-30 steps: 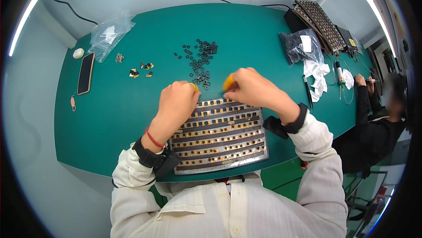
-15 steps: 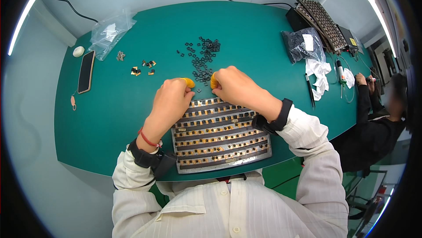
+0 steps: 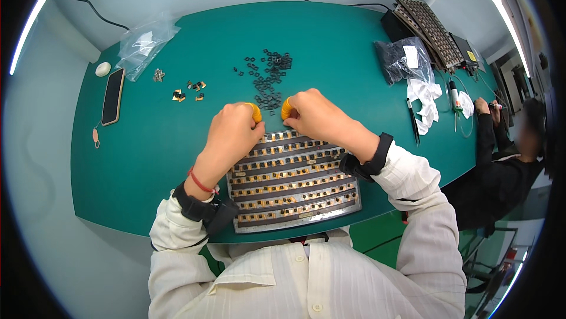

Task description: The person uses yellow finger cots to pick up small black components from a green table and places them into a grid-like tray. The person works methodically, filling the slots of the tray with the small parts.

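Observation:
My left hand [image 3: 234, 130] is closed at the tray's far left corner, its yellow finger cot curled toward the thumb. My right hand [image 3: 315, 112] is closed too, with a yellow cot on a finger, just beyond the tray's far edge. Whatever the fingertips hold is too small to make out. The metal tray [image 3: 295, 224] lies before me, with rows of small black-and-gold parts [image 3: 289, 188] between dark strips. Right beyond my fingers, small black square pieces [image 3: 268, 83] lie scattered and heaped on the green table.
Left of the pieces lie black-and-gold parts [image 3: 196, 86], small silvery parts [image 3: 158, 75], a clear bag [image 3: 144, 48] and a phone [image 3: 113, 97]. At right are a bag of black pieces [image 3: 401, 62], tissue [image 3: 425, 98], tweezers [image 3: 413, 119] and stacked trays [image 3: 429, 30]. A co-worker [image 3: 501, 177] sits there.
My left hand has shifted slightly to the right, its thumb closer to my right hand. My right hand stays almost still. The whole view has slid a little.

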Motion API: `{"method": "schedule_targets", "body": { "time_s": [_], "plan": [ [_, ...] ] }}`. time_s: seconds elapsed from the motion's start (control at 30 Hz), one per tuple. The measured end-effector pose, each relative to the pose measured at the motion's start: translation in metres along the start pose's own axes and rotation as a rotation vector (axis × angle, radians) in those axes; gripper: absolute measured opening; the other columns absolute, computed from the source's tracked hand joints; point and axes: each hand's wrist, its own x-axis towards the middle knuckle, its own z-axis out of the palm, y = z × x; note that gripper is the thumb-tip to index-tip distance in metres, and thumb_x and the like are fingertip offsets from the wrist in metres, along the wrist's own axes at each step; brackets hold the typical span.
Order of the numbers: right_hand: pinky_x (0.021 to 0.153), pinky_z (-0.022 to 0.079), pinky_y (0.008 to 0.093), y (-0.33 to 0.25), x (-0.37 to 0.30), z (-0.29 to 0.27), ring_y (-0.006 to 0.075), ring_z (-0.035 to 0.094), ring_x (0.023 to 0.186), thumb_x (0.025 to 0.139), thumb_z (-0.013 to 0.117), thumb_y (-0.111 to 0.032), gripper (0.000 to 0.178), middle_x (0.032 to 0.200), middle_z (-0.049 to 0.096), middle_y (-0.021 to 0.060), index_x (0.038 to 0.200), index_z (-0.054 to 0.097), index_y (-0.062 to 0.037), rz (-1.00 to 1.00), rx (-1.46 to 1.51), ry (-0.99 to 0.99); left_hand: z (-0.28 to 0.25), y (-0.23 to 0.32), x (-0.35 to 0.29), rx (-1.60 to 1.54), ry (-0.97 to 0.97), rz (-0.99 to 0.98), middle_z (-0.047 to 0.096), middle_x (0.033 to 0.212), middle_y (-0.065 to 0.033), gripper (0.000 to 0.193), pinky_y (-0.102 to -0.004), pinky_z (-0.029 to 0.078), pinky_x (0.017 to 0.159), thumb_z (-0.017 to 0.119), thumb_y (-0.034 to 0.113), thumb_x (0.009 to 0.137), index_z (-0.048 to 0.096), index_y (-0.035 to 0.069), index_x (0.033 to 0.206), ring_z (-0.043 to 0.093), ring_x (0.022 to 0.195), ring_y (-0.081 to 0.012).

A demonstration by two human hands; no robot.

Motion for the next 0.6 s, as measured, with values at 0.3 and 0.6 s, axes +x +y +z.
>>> {"method": "schedule_targets", "body": {
  "time_s": [0.3, 0.6],
  "plan": [
    [0.063, 0.052, 0.0384, 0.000, -0.003, 0.004, 0.0307, 0.066, 0.070, 0.077, 0.072, -0.005, 0.012, 0.076, 0.066, 0.0164, 0.084, 0.068, 0.0042, -0.066, -0.050, 0.025, -0.047, -0.015, -0.065, -0.042, -0.153, 0.016, 0.064, 0.077, -0.0104, 0.016, -0.0346, 0.050, 0.063, 0.074, 0.013, 0.079, 0.071, -0.001, 0.087, 0.063, 0.067, -0.0245],
    [0.063, 0.051, 0.0362, -0.022, -0.073, -0.047, 0.0286, 0.065, 0.071, 0.078, 0.070, -0.004, 0.011, 0.080, 0.065, 0.0141, 0.085, 0.067, 0.0038, -0.071, 0.006, 0.110, -0.048, -0.016, -0.100, -0.002, -0.203, 0.112, 0.061, 0.078, -0.0123, 0.016, -0.0391, 0.050, 0.067, 0.073, 0.013, 0.080, 0.072, -0.002, 0.086, 0.061, 0.073, -0.0305]
  ]
}}
